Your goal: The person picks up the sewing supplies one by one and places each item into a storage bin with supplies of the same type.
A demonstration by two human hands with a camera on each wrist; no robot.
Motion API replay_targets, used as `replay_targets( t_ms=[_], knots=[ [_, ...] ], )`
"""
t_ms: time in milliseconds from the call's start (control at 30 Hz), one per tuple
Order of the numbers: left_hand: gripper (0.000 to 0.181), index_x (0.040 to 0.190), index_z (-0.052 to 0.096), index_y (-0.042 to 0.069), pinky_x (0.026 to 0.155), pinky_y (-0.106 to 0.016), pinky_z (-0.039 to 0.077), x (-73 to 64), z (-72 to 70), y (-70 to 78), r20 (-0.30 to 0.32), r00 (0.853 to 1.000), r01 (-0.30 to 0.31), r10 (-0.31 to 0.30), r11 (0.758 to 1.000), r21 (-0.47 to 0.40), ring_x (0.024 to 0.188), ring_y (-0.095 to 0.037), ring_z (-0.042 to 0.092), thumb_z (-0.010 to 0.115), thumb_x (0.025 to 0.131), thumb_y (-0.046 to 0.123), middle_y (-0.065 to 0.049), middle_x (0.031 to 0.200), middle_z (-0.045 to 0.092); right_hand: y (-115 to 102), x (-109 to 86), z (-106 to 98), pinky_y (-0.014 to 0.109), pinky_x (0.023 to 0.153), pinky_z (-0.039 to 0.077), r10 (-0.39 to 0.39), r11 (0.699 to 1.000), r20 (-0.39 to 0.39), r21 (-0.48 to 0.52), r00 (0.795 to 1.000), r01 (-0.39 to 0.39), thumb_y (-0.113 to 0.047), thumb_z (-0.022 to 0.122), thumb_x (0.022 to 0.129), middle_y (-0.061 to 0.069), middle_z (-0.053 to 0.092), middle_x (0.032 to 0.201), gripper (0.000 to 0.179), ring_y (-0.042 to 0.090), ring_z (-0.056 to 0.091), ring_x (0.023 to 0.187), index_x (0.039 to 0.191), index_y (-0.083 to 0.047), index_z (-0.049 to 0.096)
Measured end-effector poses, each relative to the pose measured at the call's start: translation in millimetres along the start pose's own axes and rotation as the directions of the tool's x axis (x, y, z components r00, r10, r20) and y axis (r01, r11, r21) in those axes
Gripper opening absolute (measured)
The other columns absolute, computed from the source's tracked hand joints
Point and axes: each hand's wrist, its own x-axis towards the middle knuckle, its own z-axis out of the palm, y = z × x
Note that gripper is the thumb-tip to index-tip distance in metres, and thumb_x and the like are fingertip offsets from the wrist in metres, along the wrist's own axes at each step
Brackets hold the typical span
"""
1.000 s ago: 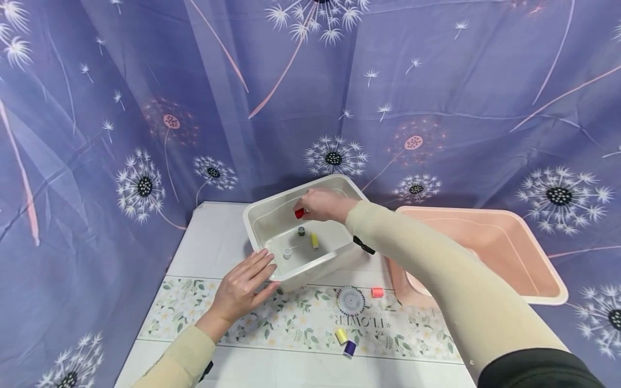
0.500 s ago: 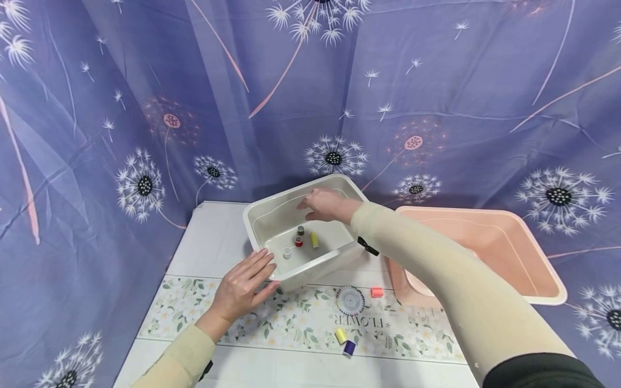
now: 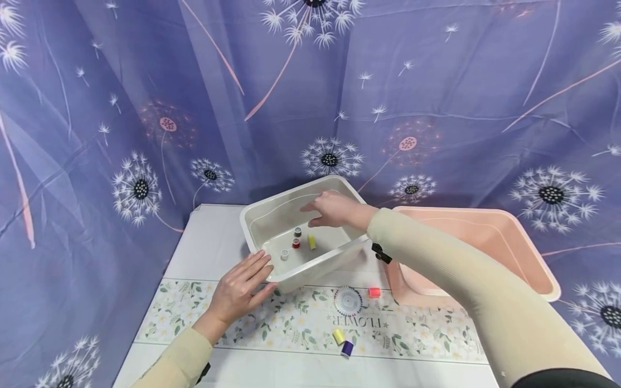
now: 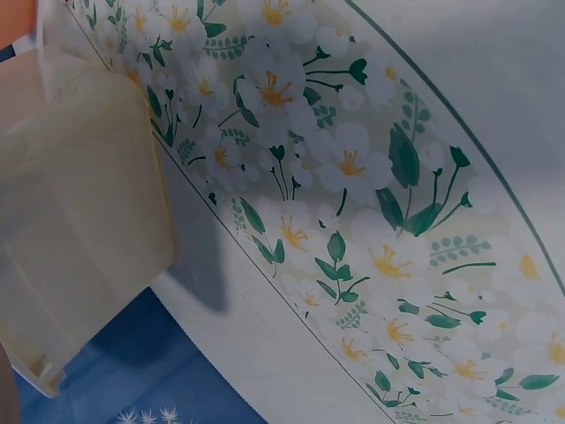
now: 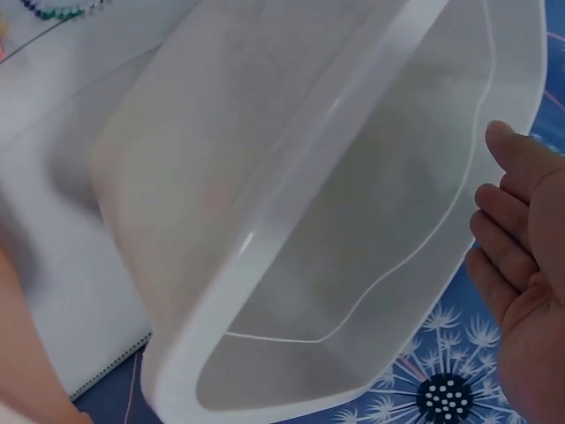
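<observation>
Right hand (image 3: 330, 209) over the right half of the bin (image 3: 276, 210); thumb and fingers parted, a wide, empty grip. Left hand (image 3: 240, 285) laid along the bin's near-left corner, fingers fairly straight over the rim, clasping nothing that shows.

Spools inside, on the bin floor: white spool (image 3: 284, 254), red spool (image 3: 296, 243), dark spool (image 3: 297, 231), inner yellow spool (image 3: 312, 241). Red just beside dark; contact unclear.

Outside, on the table (image 3: 204, 242): coral spool (image 3: 374, 292) by the pin wheel (image 3: 348, 301); outer yellow spool (image 3: 338, 337) and purple spool (image 3: 346, 349) close together, nearer the person. Peach bin (image 3: 480, 231) to the right, partly under the right forearm.

Step in hand, my reading: spools handled over the bin, left hand steadying. To do it well: raise the right hand above the rim before swinging it out; keep left pressure light so the bin doesn't skid; pinch any spool across its barrel, release low so it doesn't roll.

Lie of things: bin upright, mouth up, long axis near-left to far-right. White, red, dark appear to stand on end. Inner yellow lies down, roughly fore-and-aft. Coral lies left-to-right. Outer yellow slants far-left to near-right; purple, far-right to near-left.
</observation>
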Motion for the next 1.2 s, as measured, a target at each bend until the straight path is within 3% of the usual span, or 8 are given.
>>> replay_targets(
  t_ms=[200, 500, 800, 1200],
  knots=[
    [0.052, 0.111, 0.08, 0.004, 0.097, -0.054, 0.063, -1.8, 0.1, 0.1, -0.014, 1.0, 0.0, 0.0, 1.0, -0.01, 0.117, -0.037, 0.074, 0.054, 0.112, 0.048, -0.017, 0.124, 0.077, -9.3, -13.7, 0.9, 0.045, 0.107, 0.059, -0.034, 0.999, -0.049, 0.02, 0.998, 0.035, -0.035, 0.08, 0.098, 0.007, 0.073, 0.137, 0.053, 0.028, 0.078, 0.103, 0.143, -0.01, 0.069],
    [0.051, 0.112, 0.081, 0.004, 0.098, -0.053, 0.063, -3.4, 1.0, -0.7, -0.026, 1.0, 0.007, -0.007, 1.0, -0.015, 0.116, -0.037, 0.074, 0.055, 0.111, 0.048, -0.016, 0.124, 0.077, -23.9, -41.9, -3.9, 0.05, 0.108, 0.059, -0.104, 0.994, -0.115, 0.02, 0.988, 0.107, -0.035, 0.081, 0.097, 0.018, 0.063, 0.149, 0.058, 0.037, 0.072, 0.12, 0.146, -0.007, 0.066],
    [0.052, 0.111, 0.081, 0.004, 0.099, -0.053, 0.063, -2.3, 1.5, -0.5, -0.021, 1.0, 0.008, -0.009, 1.0, -0.014, 0.117, -0.036, 0.074, 0.054, 0.111, 0.049, -0.016, 0.124, 0.077, -34.5, -73.9, -6.1, 0.051, 0.12, 0.049, -0.11, 0.989, -0.155, 0.084, 0.982, 0.124, -0.034, 0.081, 0.096, 0.021, 0.058, 0.153, 0.064, 0.038, 0.061, 0.137, 0.149, -0.002, 0.062],
    [0.05, 0.113, 0.081, 0.004, 0.098, -0.054, 0.063, 1.4, 2.5, 0.2, -0.039, 0.999, -0.01, 0.009, 1.0, -0.03, 0.117, -0.037, 0.074, 0.056, 0.111, 0.047, -0.016, 0.125, 0.077, -57.5, -117.4, -2.6, 0.056, 0.113, 0.054, -0.092, 0.989, -0.238, 0.087, 0.967, 0.116, -0.036, 0.081, 0.096, 0.017, 0.062, 0.15, 0.065, 0.038, 0.063, 0.135, 0.149, -0.005, 0.062]
  ],
)
